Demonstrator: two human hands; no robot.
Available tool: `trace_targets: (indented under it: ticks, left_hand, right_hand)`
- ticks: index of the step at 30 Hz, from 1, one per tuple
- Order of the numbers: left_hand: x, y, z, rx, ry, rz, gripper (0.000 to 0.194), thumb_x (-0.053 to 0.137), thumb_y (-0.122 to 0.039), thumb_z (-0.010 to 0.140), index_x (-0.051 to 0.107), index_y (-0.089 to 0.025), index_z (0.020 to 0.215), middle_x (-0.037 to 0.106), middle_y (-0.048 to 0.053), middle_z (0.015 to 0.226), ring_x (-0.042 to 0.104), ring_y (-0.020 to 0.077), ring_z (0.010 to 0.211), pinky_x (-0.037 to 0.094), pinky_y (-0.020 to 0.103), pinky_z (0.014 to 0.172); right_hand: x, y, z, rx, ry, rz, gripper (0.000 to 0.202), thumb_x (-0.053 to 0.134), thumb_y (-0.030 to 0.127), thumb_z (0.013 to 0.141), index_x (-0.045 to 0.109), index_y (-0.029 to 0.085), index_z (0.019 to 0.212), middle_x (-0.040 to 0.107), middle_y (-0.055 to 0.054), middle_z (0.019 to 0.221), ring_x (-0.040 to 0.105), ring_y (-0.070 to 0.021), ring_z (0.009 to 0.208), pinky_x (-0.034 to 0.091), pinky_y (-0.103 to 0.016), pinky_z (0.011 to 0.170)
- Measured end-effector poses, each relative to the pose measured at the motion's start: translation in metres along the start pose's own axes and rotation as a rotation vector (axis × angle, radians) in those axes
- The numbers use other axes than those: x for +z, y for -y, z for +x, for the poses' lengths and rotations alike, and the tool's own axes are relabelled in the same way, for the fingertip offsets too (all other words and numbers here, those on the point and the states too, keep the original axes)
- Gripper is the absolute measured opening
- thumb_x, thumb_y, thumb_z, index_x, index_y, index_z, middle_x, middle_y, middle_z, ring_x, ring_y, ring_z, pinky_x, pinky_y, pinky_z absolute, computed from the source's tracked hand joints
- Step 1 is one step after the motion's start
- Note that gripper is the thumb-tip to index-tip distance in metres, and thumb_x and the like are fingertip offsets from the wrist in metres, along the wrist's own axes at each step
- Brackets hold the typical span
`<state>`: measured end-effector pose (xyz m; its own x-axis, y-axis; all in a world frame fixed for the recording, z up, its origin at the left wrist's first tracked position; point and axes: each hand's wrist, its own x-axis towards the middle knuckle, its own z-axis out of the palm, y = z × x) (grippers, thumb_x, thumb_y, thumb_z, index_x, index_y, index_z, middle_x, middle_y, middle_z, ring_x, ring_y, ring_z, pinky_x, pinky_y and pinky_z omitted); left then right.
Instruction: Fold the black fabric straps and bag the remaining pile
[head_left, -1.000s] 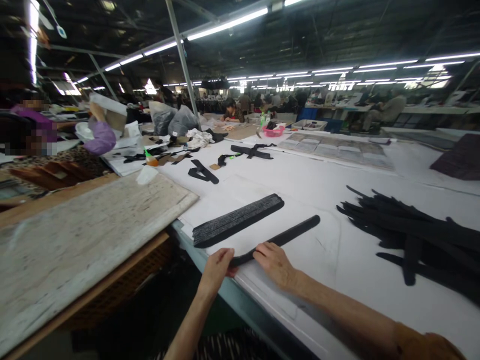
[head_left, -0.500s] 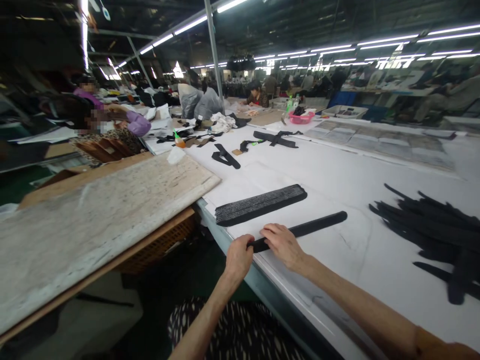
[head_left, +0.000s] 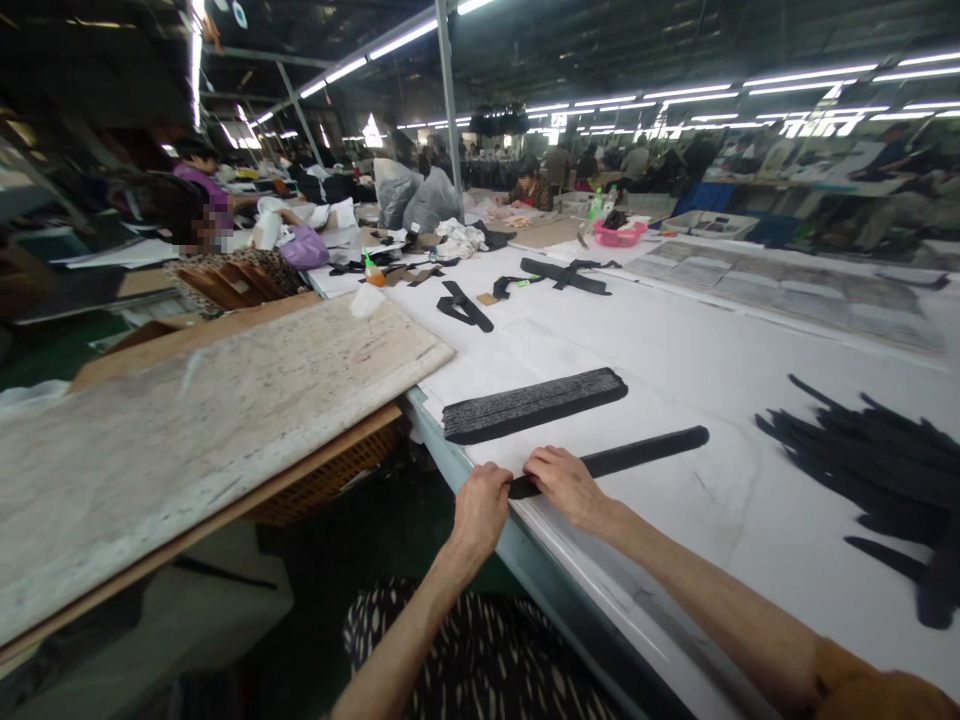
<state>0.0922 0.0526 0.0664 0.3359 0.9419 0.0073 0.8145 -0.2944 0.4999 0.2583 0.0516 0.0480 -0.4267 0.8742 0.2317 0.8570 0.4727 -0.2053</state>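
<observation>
Here, left hand (head_left: 482, 505) pinched closed on black strip's (head_left: 645, 452) near end; right hand (head_left: 568, 487) curled over it, grip gap hidden

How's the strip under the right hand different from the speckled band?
The strip is narrow; the band is wider. The strip looks plain black; the band has grey speckles. The right hand covers part of the strip but not the band. Both are long and dark.

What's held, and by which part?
A black strip: the left hand appears to pinch its near end; the right hand lies over it just beyond, whether gripping or only pressing is unclear.
</observation>
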Motion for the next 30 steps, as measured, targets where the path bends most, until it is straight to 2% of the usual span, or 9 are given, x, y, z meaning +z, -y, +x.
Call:
trace_targets:
  ticks: [6,12,15,22,26,30]
  left_hand:
    - [-0.011,0.006,0.006,0.042,0.123,-0.09,0.034,0.041,-0.003,0.078,0.069,-0.019,0.091,0.066,0.005,0.092,0.06,0.0162,0.089,0.045,0.027,0.084]
    - [-0.01,-0.002,0.006,0.031,0.108,0.118,0.03,0.04,-0.012,0.085,0.069,-0.019,0.088,0.065,0.007,0.088,0.06,0.0193,0.087,0.045,0.028,0.074]
    - [-0.006,0.001,0.004,0.048,0.063,0.125,0.029,0.041,-0.013,0.086,0.069,-0.021,0.086,0.064,0.005,0.087,0.059,0.0173,0.084,0.043,0.025,0.07]
    - [0.008,0.026,0.0,0.224,-0.063,-0.013,0.027,0.044,-0.009,0.085,0.068,-0.02,0.082,0.061,0.003,0.083,0.056,0.0153,0.081,0.043,0.024,0.07]
    - [0.013,0.031,-0.003,0.356,-0.116,0.084,0.027,0.043,-0.006,0.084,0.066,-0.021,0.086,0.06,0.003,0.083,0.053,0.0169,0.081,0.044,0.026,0.069]
    - [0.012,0.031,-0.006,0.502,-0.136,0.231,0.023,0.044,-0.004,0.083,0.062,-0.018,0.085,0.059,0.005,0.082,0.05,0.0191,0.079,0.045,0.031,0.069]
  right_hand:
    - [0.004,-0.001,0.001,-0.035,0.002,-0.048,0.014,0.051,0.015,0.088,0.063,0.02,0.084,0.058,-0.003,0.082,0.05,-0.0175,0.08,0.036,-0.029,0.07]
    - [0.009,-0.003,-0.002,-0.068,-0.054,-0.075,0.019,0.047,0.018,0.09,0.063,0.019,0.081,0.057,-0.003,0.079,0.049,-0.0173,0.077,0.037,-0.029,0.071]
    - [0.009,-0.003,-0.005,-0.1,-0.104,-0.059,0.022,0.044,0.018,0.091,0.063,0.018,0.079,0.056,-0.003,0.078,0.048,-0.0171,0.076,0.038,-0.029,0.071]
    - [0.011,-0.008,-0.012,-0.224,-0.209,0.049,0.023,0.042,0.018,0.092,0.062,0.016,0.083,0.056,-0.004,0.08,0.046,-0.0165,0.077,0.038,-0.028,0.071]
    - [0.009,-0.009,-0.014,-0.282,-0.228,-0.003,0.023,0.041,0.015,0.092,0.062,0.015,0.084,0.056,-0.004,0.08,0.045,-0.0167,0.075,0.037,-0.03,0.07]
    - [0.005,-0.009,-0.016,-0.348,-0.196,-0.065,0.022,0.041,0.013,0.092,0.061,0.014,0.085,0.056,-0.004,0.081,0.044,-0.017,0.076,0.037,-0.03,0.07]
